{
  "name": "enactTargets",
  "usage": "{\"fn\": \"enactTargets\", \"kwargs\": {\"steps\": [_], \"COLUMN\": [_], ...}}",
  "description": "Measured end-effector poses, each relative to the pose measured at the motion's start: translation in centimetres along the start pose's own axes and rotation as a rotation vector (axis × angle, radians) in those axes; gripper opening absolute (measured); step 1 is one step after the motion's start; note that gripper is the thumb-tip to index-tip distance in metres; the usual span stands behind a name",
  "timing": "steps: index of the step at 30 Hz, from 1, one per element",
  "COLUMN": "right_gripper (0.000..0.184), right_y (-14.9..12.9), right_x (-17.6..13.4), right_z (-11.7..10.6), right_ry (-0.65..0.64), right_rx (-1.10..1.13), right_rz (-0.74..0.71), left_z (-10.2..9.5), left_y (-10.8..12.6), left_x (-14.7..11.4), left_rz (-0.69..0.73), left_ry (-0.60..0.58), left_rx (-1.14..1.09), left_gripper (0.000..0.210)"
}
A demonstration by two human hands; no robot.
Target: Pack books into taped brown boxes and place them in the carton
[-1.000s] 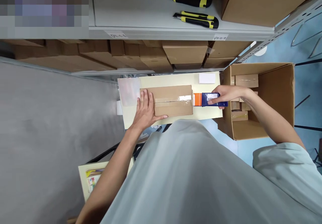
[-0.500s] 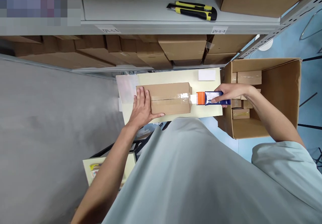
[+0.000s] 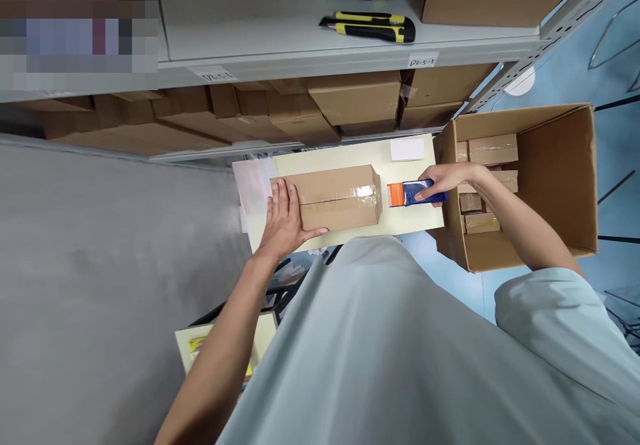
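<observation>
A taped cardboard box point(image 3: 333, 211) lies on the pale yellow tabletop point(image 3: 350, 150). My left hand point(image 3: 283, 225) rests on its left end, fingers spread flat on top and the thumb stretched along the near edge. To the right of the box, my right hand point(image 3: 443, 179) is closed around a blue tape dispenser point(image 3: 411, 192) with an orange front. The orange end points at the box's right end, with a small gap between them. Clear tape shines over the box's seam at that end. No tape strand shows across the gap.
A large open carton point(image 3: 555, 185) holding several small boxes stands right of the table. A white label-like block point(image 3: 407, 149) lies at the table's back edge. Behind, a grey shelf point(image 3: 240, 11) carries two utility knives point(image 3: 370, 27), with cardboard boxes point(image 3: 357, 98) below.
The pale tape strip that spanned the gap between box and dispenser is no longer visible. My right hand and the dispenser have barely moved; my left hand stays on the box. The view has tilted slightly.
</observation>
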State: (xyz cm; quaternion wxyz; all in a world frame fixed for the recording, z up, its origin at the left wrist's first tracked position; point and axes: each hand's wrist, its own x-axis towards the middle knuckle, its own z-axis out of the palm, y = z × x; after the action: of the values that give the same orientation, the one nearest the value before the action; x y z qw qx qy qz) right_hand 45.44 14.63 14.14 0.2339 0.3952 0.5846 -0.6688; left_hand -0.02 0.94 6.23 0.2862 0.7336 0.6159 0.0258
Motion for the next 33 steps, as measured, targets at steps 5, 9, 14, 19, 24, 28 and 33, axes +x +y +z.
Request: {"fn": "enactTargets", "kwargs": {"steps": [5, 9, 14, 19, 24, 28, 33], "right_gripper": [0.068, 0.057, 0.037, 0.040, 0.053, 0.048, 0.033], "right_y": [-1.0, -3.5, -5.4, -5.0, -7.1, -11.1, -16.3], "right_x": [0.9, 1.5, 3.2, 2.8, -0.8, -2.7, -1.6], "right_z": [1.9, 5.2, 10.0, 12.3, 11.8, 10.6, 7.3], "right_ry": [0.128, 0.335, 0.618, 0.754, 0.927, 1.029, 1.053], "right_rx": [-0.065, -0.332, -0.457, -0.465, -0.513, -0.551, -0.702], "right_rz": [0.066, 0.155, 0.313, 0.436, 0.464, 0.366, -0.052], "left_z": [-0.2, -0.2, -0.1, -0.4, -1.1, -3.4, -8.2], "left_y": [0.3, 0.5, 0.4, 1.5, 5.5, 9.8, 12.1], "left_x": [-0.1, -0.2, -0.4, -1.3, -0.8, 0.2, 1.1], "left_rz": [-0.007, -0.003, 0.028, 0.056, 0.223, 0.457, 0.613], "left_ry": [-0.020, -0.022, -0.018, 0.013, 0.082, 0.204, 0.357], "left_rx": [0.034, 0.076, 0.108, 0.144, 0.098, 0.010, -0.024], "left_gripper": [0.145, 0.141, 0.142, 0.137, 0.116, 0.110, 0.096]}}
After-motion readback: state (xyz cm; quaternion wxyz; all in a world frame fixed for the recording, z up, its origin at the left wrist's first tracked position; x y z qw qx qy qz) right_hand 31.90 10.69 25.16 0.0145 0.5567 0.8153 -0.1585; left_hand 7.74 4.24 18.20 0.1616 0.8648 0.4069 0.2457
